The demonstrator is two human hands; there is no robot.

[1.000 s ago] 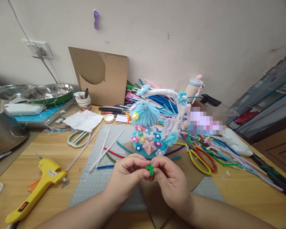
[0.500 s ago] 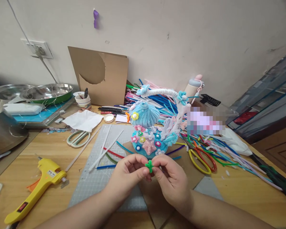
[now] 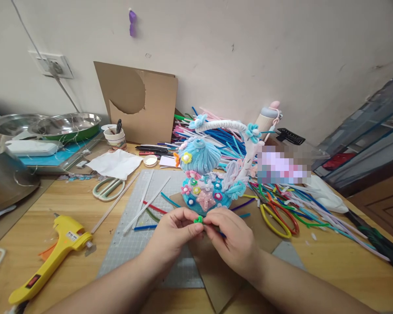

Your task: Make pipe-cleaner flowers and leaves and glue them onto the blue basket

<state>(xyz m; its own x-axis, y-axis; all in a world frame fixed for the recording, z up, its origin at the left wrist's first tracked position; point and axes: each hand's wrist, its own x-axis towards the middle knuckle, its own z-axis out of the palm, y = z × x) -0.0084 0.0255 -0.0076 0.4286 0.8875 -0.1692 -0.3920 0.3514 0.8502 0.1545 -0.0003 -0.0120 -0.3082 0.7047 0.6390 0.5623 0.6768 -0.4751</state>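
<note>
Between the fingertips of my left hand (image 3: 180, 229) and my right hand (image 3: 231, 235) is a small green pipe-cleaner flower (image 3: 199, 220), partly hidden by the fingers. Both hands are closed in a pinch on it, held over the front of the cutting mat. Just behind them stands a blue pipe-cleaner decoration (image 3: 207, 189) covered with small coloured flowers and a pink star. Its blue shell-like top (image 3: 201, 158) hangs under a curved white arm (image 3: 249, 159) with blue flowers on it.
A yellow glue gun (image 3: 63, 244) lies at left. Pale green-handled scissors (image 3: 108, 189) and a white tissue (image 3: 115, 163) are behind it. Loose pipe cleaners cross the grey cutting mat (image 3: 118, 253). Scissors with yellow and orange handles (image 3: 275, 220) lie at right beside the cardboard (image 3: 216, 279).
The green flower has turned and moved slightly left, and less of it shows between my fingers. My right hand has rotated with its fingers shifted left. The view has moved a little.
</note>
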